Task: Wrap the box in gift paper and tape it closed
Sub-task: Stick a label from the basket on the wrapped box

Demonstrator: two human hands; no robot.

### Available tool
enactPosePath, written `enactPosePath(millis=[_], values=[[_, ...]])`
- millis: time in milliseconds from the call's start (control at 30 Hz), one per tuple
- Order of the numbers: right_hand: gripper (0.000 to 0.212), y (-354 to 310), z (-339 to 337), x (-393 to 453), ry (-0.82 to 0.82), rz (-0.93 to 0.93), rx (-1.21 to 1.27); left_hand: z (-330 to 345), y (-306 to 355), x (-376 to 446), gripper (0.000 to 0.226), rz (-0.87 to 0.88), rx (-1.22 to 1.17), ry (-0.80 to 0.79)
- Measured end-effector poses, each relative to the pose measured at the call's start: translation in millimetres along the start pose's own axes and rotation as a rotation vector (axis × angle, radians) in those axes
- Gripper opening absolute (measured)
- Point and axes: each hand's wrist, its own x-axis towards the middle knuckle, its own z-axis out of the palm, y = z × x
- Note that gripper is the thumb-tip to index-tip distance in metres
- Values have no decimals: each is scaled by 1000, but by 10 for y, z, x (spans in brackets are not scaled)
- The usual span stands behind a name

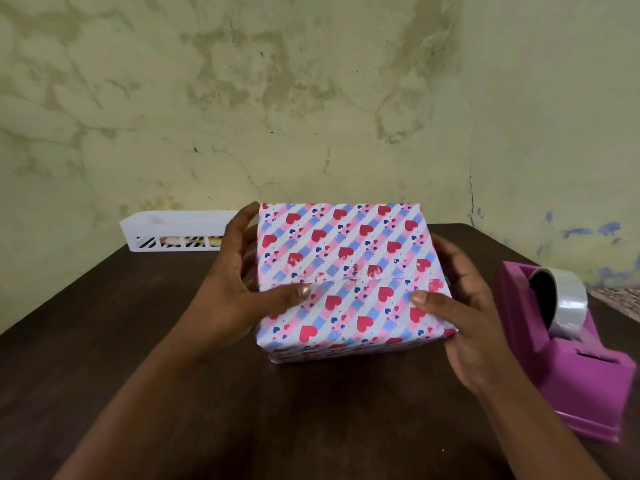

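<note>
your left hand (pixel 239 271) and right hand (pixel 460 306) grip the box (pixel 346 271) from either side, thumbs on its top, above the table (pixel 138 341). heart-print paper covers it, with a seam across the top. a pink dispenser (pixel 571 368) holding tape (pixel 561 299) sits to the right, and a white tray (pixel 173 230) lies far left.

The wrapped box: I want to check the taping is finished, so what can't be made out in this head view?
- Wrapped box: underside and far face are hidden by the box itself; left hand and right hand cover the ends.
- Clear tape along the top seam: too faint to confirm.
- White basket: contents too small, screened by its wall.
</note>
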Motion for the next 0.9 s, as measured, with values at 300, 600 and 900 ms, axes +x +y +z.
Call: enactPosePath(millis=[300,600,900], values=[[69,-26,-26,206,45,136,-61,118,-86,114,78,-161,-171,86],[62,248,-38,9,-95,406,-679,72,-487,-236,74,-332,447,-51],[44,-367,-6,87,34,-95,-308,-104,-5,-103,50,174,34,376]])
